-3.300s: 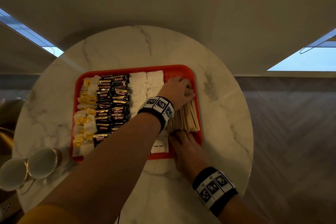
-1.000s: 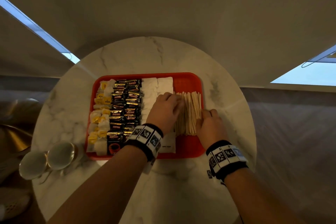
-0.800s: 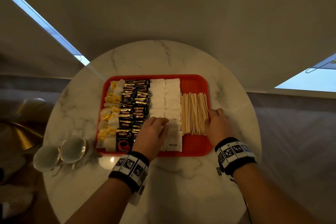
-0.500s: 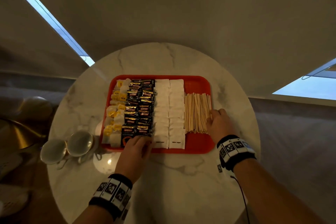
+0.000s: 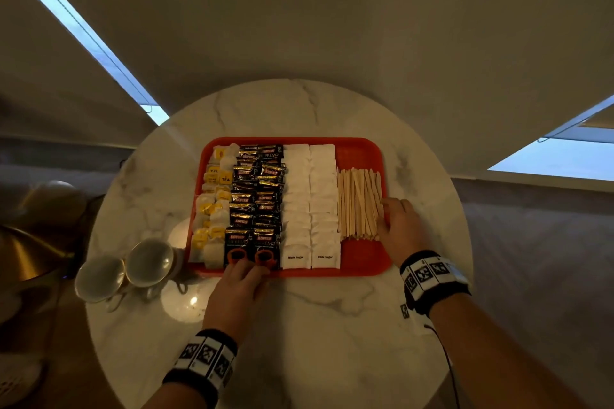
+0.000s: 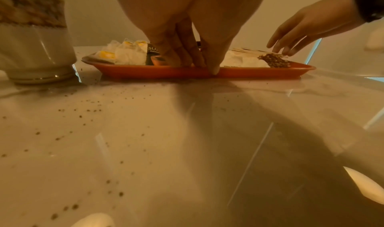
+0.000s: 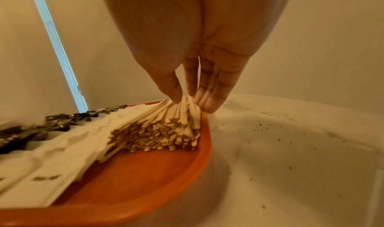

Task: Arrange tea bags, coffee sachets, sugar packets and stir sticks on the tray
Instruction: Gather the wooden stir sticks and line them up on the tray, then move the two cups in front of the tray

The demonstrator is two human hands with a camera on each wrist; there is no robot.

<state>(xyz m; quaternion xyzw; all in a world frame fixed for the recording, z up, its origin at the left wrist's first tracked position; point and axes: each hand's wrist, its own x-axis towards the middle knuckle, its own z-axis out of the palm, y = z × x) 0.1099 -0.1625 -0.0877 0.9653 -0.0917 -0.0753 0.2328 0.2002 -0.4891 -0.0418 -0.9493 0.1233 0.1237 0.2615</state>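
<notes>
The red tray (image 5: 362, 262) lies on the round marble table and holds four columns. From left to right these are the tea bags (image 5: 212, 202), black coffee sachets (image 5: 255, 196), white sugar packets (image 5: 310, 202) and wooden stir sticks (image 5: 358, 206). My left hand (image 5: 247, 267) rests at the tray's near rim (image 6: 259, 73), straight fingers (image 6: 187, 56) against the near ends of the coffee sachets. My right hand (image 5: 387, 212) lies along the right side of the stick bundle (image 7: 162, 132), its fingertips (image 7: 207, 102) touching the sticks. Neither hand holds anything.
Two upturned cups (image 5: 99, 277) (image 5: 151, 262) stand just left of the tray's near corner; one cup (image 6: 35, 41) is close to my left hand. A brass-coloured object (image 5: 20, 252) sits beyond the table's left edge. Dark specks dot the marble table (image 5: 332, 325).
My left hand drew back from the stir sticks, across the sugar packets, to the tray's near rim by the coffee sachets. My right hand moved from the sticks' near end to their right side.
</notes>
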